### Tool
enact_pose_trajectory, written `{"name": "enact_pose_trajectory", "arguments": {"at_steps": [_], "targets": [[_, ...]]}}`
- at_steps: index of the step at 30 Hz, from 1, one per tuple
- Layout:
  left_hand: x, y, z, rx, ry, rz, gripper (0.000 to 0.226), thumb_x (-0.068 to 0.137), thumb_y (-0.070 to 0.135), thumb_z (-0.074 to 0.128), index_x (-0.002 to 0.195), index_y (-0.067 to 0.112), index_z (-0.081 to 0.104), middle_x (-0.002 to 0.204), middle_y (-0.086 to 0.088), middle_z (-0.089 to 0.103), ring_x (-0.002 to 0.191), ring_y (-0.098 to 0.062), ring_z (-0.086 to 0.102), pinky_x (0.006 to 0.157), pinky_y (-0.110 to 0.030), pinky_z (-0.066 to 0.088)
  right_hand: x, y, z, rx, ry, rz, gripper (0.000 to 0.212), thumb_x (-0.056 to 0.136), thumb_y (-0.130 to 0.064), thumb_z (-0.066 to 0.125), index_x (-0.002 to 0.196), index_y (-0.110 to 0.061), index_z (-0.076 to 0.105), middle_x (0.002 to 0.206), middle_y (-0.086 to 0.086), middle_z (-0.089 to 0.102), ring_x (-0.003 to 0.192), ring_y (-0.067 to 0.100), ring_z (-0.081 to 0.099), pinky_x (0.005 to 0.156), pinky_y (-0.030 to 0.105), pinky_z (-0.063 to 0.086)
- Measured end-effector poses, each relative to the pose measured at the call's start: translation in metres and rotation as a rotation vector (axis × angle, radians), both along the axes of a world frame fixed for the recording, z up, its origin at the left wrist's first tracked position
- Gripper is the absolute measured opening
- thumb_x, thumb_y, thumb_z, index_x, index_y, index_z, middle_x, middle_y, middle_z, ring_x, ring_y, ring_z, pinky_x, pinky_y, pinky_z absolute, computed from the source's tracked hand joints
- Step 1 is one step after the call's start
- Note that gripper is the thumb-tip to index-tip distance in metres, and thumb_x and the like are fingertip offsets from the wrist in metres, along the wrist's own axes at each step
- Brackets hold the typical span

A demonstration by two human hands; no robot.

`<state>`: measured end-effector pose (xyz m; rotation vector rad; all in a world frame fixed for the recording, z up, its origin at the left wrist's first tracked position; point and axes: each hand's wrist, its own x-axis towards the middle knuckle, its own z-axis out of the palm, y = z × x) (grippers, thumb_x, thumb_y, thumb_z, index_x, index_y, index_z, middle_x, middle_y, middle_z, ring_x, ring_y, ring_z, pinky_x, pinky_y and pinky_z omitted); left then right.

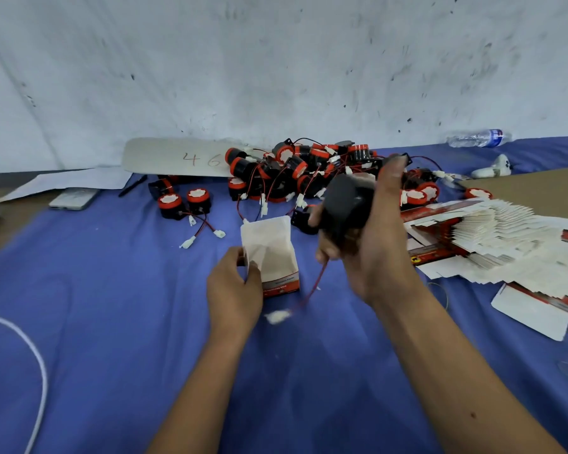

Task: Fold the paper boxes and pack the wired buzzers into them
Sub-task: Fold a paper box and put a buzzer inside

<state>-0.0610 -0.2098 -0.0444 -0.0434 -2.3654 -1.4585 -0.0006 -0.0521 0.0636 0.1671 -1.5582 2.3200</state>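
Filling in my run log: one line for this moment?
left hand: holds open paper box | right hand: grips wired buzzer | stage: buzzer not yet inside

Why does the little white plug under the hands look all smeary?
In the head view the plug and its red wire are blurred by motion, dangling from the buzzer in the right hand; the box in the left hand looks sharper.
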Motion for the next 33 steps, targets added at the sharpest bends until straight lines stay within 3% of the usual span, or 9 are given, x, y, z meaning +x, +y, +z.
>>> {"name": "enact_pose_trajectory", "arguments": {"at_steps": [3,6,8,10,16,22,25,29,33], "targets": [[-0.001,0.002,-0.002,-0.006,0.002,-0.008,0.012,0.099,0.011,0.059,0.095,0.019,0.066,0.079,0.012,0.064,0.067,-0.015,0.058,0.058,-0.013,0.039,-0.006,-0.023,-0.004,0.265,-0.119,0.119,0.071,0.088,-0.073,0.053,0.110,-0.006,0.047,0.080,0.009,0.058,0.055,0.016,0.041,0.043,0.024,0.031],[-0.001,0.003,0.000,0.052,-0.014,-0.027,0.029,0.096,0.011,0.059,0.078,0.034,0.054,0.072,0.017,0.057,0.067,-0.006,0.055,0.063,-0.012,0.045,-0.010,-0.041,-0.014,0.621,-0.105,0.293,0.039,0.093,-0.041,0.068,0.112,-0.016,0.046,0.088,-0.014,0.065,0.073,0.006,0.061,0.059,0.022,0.050],[-0.001,0.001,-0.001,0.112,-0.015,-0.088,0.020,0.094,0.011,0.059,0.090,0.029,0.064,0.079,0.019,0.059,0.073,-0.002,0.058,0.068,-0.010,0.049,-0.017,-0.045,-0.023,0.991,-0.062,0.146,0.040,0.091,-0.042,0.071,0.112,-0.019,0.047,0.103,-0.008,0.061,0.091,0.011,0.059,0.074,0.031,0.051],[0.000,-0.002,-0.001,0.064,-0.006,-0.116,0.022,0.092,0.001,0.060,0.097,0.019,0.070,0.074,0.018,0.063,0.069,-0.003,0.060,0.060,-0.006,0.046,-0.024,-0.043,-0.030,1.251,-0.037,-0.108,0.042,0.087,-0.050,0.072,0.110,-0.022,0.050,0.107,-0.007,0.057,0.096,0.015,0.054,0.079,0.033,0.046],[0.004,0.000,0.005,0.123,-0.007,-0.197,0.033,0.098,0.008,0.055,0.100,0.038,0.069,0.082,0.036,0.068,0.072,0.008,0.066,0.057,-0.006,0.046,-0.027,-0.032,-0.051,1.315,-0.153,-0.337,0.052,0.082,-0.058,0.070,0.111,-0.022,0.047,0.102,-0.004,0.063,0.094,0.019,0.055,0.071,0.035,0.049],[0.003,-0.001,0.005,0.238,-0.072,-0.291,0.025,0.103,0.015,0.056,0.103,0.030,0.076,0.094,0.009,0.078,0.091,-0.016,0.074,0.080,-0.040,0.062,-0.026,-0.034,-0.054,1.341,-0.202,-0.433,0.050,0.083,-0.047,0.077,0.120,-0.019,0.058,0.117,-0.001,0.053,0.111,0.021,0.045,0.088,0.025,0.037],[0.003,-0.001,0.005,0.275,-0.076,-0.322,0.026,0.105,0.015,0.055,0.100,0.028,0.077,0.090,0.006,0.079,0.084,-0.014,0.075,0.073,-0.033,0.063,-0.023,-0.041,-0.053,1.459,-0.214,-0.519,0.046,0.085,-0.048,0.075,0.118,-0.023,0.055,0.113,-0.005,0.060,0.108,0.021,0.053,0.086,0.033,0.039],[0.003,0.000,0.005,0.329,-0.084,-0.326,0.027,0.108,0.021,0.052,0.099,0.021,0.077,0.082,0.005,0.078,0.075,-0.010,0.074,0.060,-0.017,0.054,-0.021,-0.046,-0.056,1.510,-0.176,-0.577,0.037,0.088,-0.047,0.069,0.095,-0.027,0.039,0.100,-0.005,0.064,0.101,0.021,0.050,0.081,0.035,0.037],[0.002,0.001,0.002,0.343,-0.083,-0.286,0.032,0.108,0.015,0.049,0.092,0.023,0.075,0.080,0.007,0.077,0.073,-0.007,0.072,0.059,-0.015,0.053,-0.020,-0.046,-0.061,1.597,-0.127,-0.526,0.013,0.095,-0.038,0.062,0.097,-0.025,0.058,0.099,-0.007,0.068,0.108,0.020,0.047,0.084,0.034,0.037]]}}
